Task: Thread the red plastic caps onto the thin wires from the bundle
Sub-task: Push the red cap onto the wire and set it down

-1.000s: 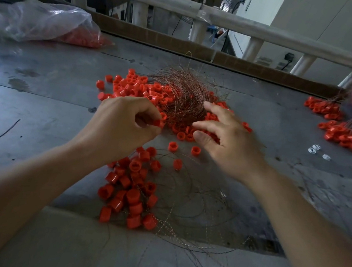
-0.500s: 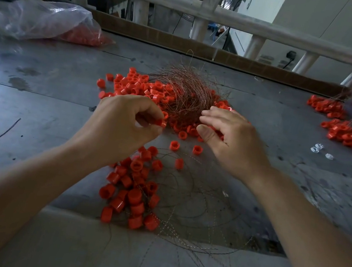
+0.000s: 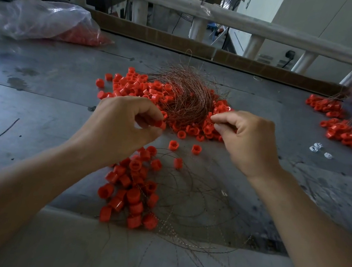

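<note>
Broadly, the grey metal desk and what lies on it look the same as a second ago. The tangled bundle of thin coppery wires sits at the middle, on the wide heap of loose red plastic caps. The nearer cluster of red caps already strung on wires lies between the forearms, its wires curling across the desk to the right.

The change is in the right hand. A second ago it lay spread and flat over the caps beside the bundle. Half a second ago its fingers were drawing together. Now its thumb and forefinger are pinched tight at the bundle's right fringe and the other fingers are curled under. It appears to be grasping wire there, but whether one strand or several is too fine to tell.

The left hand has hardly moved. It waits just left of the bundle, with a single small red cap held between thumb and fingertips.

By my reading, the search for a wire is over and the pick has begun. Next, a single strand should be drawn clear and its end brought to the waiting cap. The likely snag is neighbouring strands dragging out with it.
</note>
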